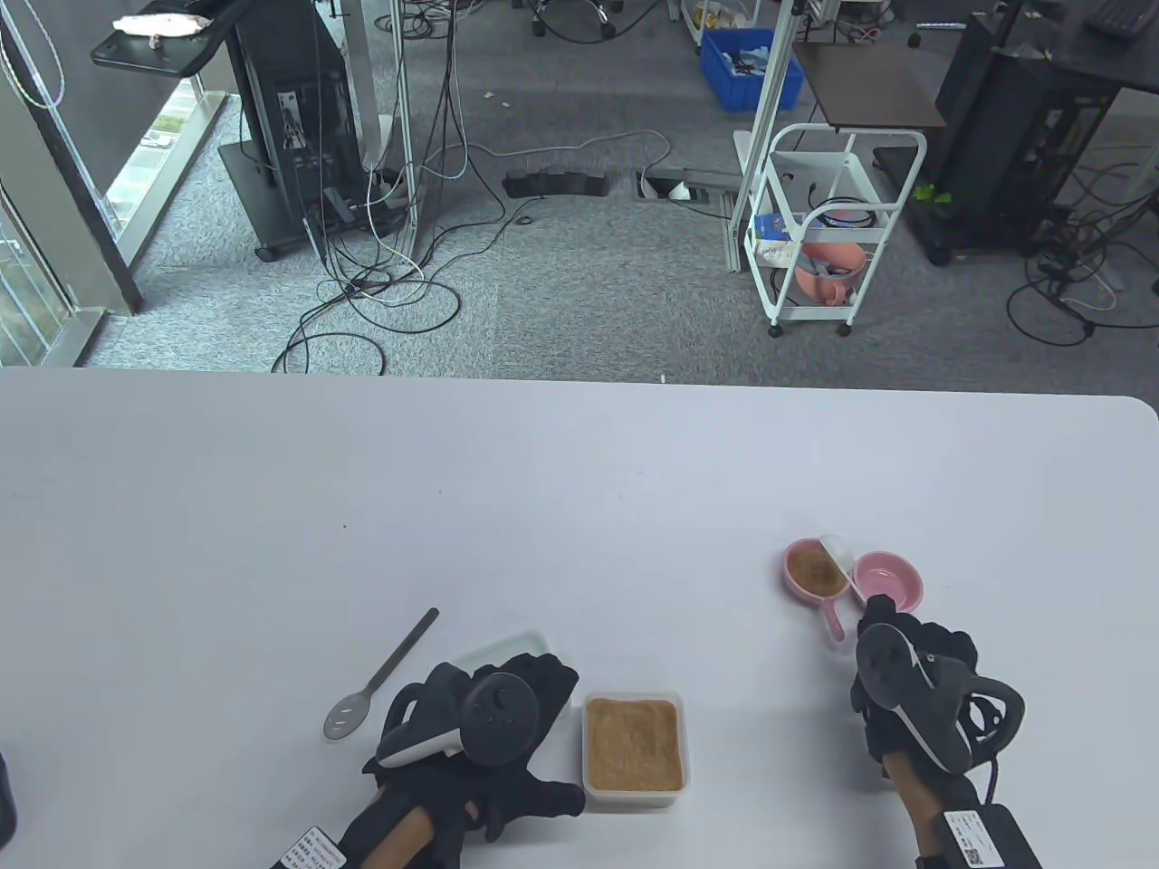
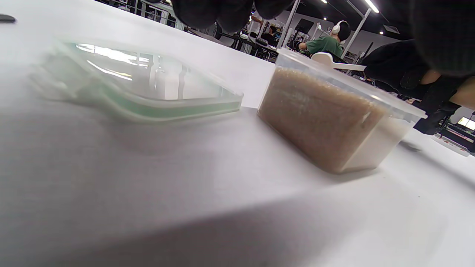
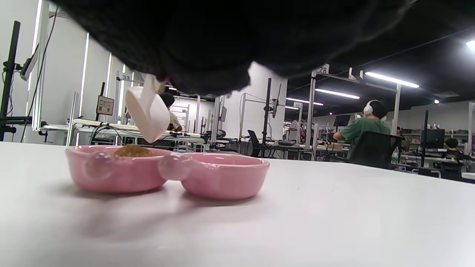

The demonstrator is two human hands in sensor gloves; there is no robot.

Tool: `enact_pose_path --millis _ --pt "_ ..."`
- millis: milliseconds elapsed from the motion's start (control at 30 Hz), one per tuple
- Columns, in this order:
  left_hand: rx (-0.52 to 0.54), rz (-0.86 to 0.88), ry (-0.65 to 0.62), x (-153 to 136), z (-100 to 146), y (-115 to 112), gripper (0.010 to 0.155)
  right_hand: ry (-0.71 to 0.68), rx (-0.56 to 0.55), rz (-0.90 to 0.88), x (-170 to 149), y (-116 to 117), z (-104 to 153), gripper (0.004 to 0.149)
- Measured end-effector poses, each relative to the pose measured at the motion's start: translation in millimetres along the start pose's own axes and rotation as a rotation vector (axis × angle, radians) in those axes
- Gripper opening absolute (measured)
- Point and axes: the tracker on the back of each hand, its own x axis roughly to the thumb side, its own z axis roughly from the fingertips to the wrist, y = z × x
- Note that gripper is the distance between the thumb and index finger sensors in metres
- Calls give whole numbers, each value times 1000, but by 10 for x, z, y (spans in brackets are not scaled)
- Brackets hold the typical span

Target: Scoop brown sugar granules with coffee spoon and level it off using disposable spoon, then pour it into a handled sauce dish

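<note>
Heaping granular sugar (image 1: pixel 813 571), glossy pink dish (image 1: pixel 797 590)

sign on rack post (image 3: pixel 323 69): "28" | sign on left frame (image 3: pixel 126 77): "33" | wrist labels: unreadable

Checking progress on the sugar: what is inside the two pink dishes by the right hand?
The left pink dish holds brown sugar; the right pink dish looks empty. The white spoon, held by the right hand, covers part of the left dish.
</note>
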Motion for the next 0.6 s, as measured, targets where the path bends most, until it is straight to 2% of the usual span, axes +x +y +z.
enact_pose_path --millis 300,433,600 --pt "4 1 -1 11 -20 -7 111 189 140 -460 -356 -18 -59 42" --pt "3 1 -2 21 -34 -17 111 191 169 -618 -412 -109 -45 42" --pt "9 5 -4 33 -48 -25 111 114 240 -806 -373 -213 -1 42"
